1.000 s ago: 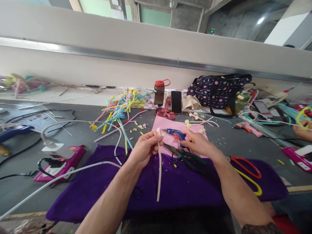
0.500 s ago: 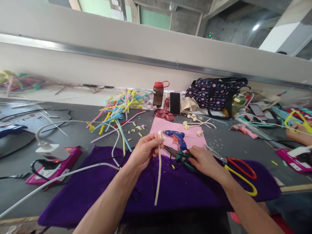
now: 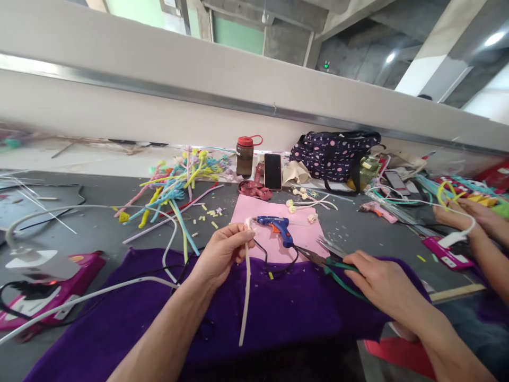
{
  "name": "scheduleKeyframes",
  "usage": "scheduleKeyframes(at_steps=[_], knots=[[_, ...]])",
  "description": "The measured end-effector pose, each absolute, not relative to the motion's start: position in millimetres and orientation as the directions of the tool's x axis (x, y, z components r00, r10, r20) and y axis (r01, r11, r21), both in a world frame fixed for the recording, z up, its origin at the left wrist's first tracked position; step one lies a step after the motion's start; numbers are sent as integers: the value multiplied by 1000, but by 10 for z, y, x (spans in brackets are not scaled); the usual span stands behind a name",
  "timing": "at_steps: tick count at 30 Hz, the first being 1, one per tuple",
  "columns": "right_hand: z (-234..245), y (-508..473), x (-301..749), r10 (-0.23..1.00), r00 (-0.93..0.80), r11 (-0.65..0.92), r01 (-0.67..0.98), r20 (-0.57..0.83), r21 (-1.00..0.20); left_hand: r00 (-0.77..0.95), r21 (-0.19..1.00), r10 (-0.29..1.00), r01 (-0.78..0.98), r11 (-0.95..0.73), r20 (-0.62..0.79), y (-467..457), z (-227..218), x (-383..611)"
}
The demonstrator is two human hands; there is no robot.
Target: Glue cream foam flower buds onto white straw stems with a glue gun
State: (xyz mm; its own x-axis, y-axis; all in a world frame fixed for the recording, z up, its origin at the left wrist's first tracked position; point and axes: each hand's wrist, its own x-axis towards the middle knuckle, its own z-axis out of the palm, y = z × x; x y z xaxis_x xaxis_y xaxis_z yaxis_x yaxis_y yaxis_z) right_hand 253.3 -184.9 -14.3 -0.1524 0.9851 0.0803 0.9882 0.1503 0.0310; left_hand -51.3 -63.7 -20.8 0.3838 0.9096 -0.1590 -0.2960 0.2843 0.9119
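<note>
My left hand (image 3: 220,254) pinches a long cream pipe cleaner (image 3: 244,297) near its curled top end, and the stem hangs down over the purple cloth (image 3: 278,313). My right hand (image 3: 384,281) is closed on the green handles of a pair of pliers (image 3: 324,260), whose jaws point left toward the pink sheet (image 3: 274,228). A blue glue gun (image 3: 276,226) lies on that pink sheet just beyond the plier tips.
Coloured pipe cleaners (image 3: 175,185) lie in a heap at back left. A brown bottle (image 3: 244,155), a phone (image 3: 272,171) and a spotted bag (image 3: 332,154) stand along the wall. A pink power strip (image 3: 47,284) sits left. Another person's hands (image 3: 461,212) work at right.
My right hand left the glue gun, dropped to the green-handled pliers and drew them rightward. The view swung right, so the scissors slipped from sight. My left hand kept hold of the pipe cleaner.
</note>
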Motion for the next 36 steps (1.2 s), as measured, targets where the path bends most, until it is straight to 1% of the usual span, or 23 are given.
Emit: scheduleKeyframes(at_steps=[3,5,9,12,15,17,21,26,31,34,36], knots=[[-69,-1960,2742,987,-128,124,991,101,49,382,914,908,-283,290,-170,-639,-208,-505],[-7,-1937,2889,988,-94,92,996,124,20,388,917,906,-274,291,-171,-644,-206,-496],[62,-1576,3135,983,-73,91,991,166,-101,385,924,907,-256,284,-172,-654,-206,-473],[-14,-1145,3235,978,-69,114,968,197,-224,386,926,905,-244,290,-181,-651,-214,-465],[-172,-781,3280,985,-61,116,931,164,-347,392,922,898,-236,307,-199,-643,-228,-461],[-281,-629,3305,988,-62,112,918,142,-381,392,921,896,-228,316,-210,-644,-237,-456],[-439,-516,3374,990,-70,114,906,122,-407,404,926,890,-207,316,-213,-661,-247,-434],[-518,-507,3450,988,-51,107,904,144,-414,444,931,875,-201,306,-191,-668,-263,-408],[-560,-541,3507,988,-44,101,908,146,-407,459,904,858,-228,363,-229,-667,-275,-397],[-627,-558,3599,990,-35,86,915,136,-394,471,883,846,-249,399,-249,-684,-264,-392],[-670,-554,3665,994,-22,59,936,111,-347,470,874,840,-247,419,-270,-696,-255,-386]])
